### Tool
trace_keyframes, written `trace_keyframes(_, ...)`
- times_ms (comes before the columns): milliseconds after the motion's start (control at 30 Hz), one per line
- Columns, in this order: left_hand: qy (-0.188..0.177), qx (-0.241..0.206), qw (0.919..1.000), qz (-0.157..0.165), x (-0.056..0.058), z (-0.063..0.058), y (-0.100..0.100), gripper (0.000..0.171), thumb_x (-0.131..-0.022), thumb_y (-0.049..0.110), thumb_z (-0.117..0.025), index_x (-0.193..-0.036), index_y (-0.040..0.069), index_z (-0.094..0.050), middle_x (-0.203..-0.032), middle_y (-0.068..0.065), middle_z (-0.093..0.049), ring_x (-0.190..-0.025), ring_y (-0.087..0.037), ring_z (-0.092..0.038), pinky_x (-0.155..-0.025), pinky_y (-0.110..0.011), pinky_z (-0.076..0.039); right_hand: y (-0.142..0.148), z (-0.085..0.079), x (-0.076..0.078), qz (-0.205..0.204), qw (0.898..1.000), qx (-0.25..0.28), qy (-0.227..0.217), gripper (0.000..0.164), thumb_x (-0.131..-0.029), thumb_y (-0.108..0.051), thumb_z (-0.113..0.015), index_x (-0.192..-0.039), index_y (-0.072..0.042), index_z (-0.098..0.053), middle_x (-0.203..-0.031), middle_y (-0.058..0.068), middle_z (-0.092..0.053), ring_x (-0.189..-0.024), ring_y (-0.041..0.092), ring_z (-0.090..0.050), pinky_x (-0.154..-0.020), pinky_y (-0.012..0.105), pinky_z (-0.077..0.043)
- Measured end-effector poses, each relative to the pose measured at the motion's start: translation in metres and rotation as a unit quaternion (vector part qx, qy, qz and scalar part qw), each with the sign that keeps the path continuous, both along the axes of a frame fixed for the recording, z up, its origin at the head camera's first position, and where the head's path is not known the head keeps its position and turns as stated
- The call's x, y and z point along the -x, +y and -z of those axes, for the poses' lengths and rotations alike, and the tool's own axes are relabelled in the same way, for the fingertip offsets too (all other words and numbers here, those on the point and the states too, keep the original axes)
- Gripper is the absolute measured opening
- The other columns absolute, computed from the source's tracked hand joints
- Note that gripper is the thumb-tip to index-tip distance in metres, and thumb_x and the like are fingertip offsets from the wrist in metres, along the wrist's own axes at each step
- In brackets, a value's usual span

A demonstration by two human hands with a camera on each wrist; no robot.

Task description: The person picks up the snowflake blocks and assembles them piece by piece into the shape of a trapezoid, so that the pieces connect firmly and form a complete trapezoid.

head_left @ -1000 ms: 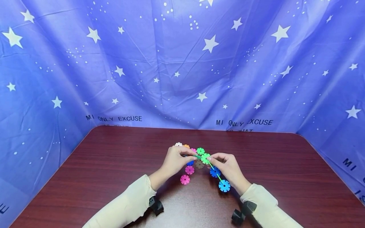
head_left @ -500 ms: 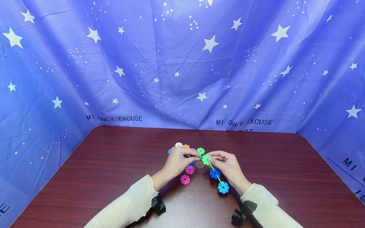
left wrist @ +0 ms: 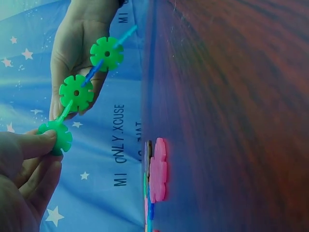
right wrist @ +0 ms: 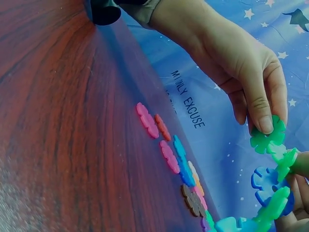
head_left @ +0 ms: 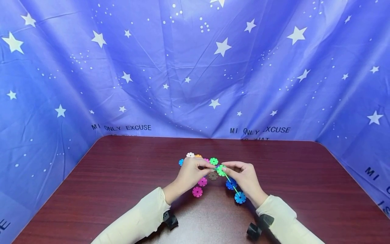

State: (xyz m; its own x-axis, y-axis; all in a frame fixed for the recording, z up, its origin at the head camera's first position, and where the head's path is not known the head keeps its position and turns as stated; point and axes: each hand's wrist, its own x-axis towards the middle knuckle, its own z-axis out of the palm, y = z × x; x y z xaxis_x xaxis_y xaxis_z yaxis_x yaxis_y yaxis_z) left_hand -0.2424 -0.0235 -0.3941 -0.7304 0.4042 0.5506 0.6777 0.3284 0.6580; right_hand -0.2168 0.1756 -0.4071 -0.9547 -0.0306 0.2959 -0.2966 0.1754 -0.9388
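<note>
A chain of interlocking notched snowflake discs hangs between the two hands, above the table. My left hand (head_left: 188, 172) pinches the green disc (left wrist: 62, 139) at the chain's upper end between thumb and fingers. Opposite it, my right hand (head_left: 245, 178) pinches the light green disc (head_left: 221, 170) that is joined to that end. Lower down hang a dark blue disc (head_left: 230, 184) and, at the bottom, a light blue disc (head_left: 240, 197), with green discs set edge-on between them. In the right wrist view, only the right thumb and some fingers (right wrist: 301, 165) show.
Several loose discs lie flat on the dark red table (head_left: 137, 176): pink (head_left: 197, 191), magenta (head_left: 202, 182), brown (head_left: 212, 176), green (head_left: 213, 161) and white (head_left: 190, 155) among them. A blue star-patterned curtain (head_left: 195, 67) surrounds the back and sides.
Both hands keep their grip on the joined green discs, with small shifts. The chain's lower end swings slightly toward me, then back. The head view has shifted a little.
</note>
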Motion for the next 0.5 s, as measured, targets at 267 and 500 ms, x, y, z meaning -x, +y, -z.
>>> trace_keyframes(267, -0.080, -0.025, 0.9961, 0.027, 0.0045, 0.0003, -0.0041, 0.011, -0.074, 0.004, -0.079, -0.085, 0.006, -0.077, -0.077, -0.002, -0.073, -0.065, -0.001, -0.059, -0.051, -0.020, -0.049, -0.0023, -0.0043, -0.0004, 0.016, 0.999, 0.007, -0.043, 0.024, -0.081, -0.007, -0.073, -0.098, 0.010, -0.070, -0.075, -0.004, -0.070, -0.061, 0.004, -0.056, -0.053, 0.020, -0.048)
trace_keyframes(500, -0.086, -0.047, 0.9942, 0.044, 0.0065, 0.0012, -0.0039, 0.010, -0.073, 0.006, -0.080, -0.083, 0.005, -0.077, -0.076, -0.003, -0.072, -0.065, -0.003, -0.061, -0.053, -0.022, -0.051, -0.0064, -0.0077, -0.0048, 0.038, 0.997, 0.030, -0.067, 0.025, -0.081, -0.006, -0.073, -0.098, 0.011, -0.069, -0.077, -0.002, -0.071, -0.061, 0.005, -0.057, -0.054, 0.020, -0.048)
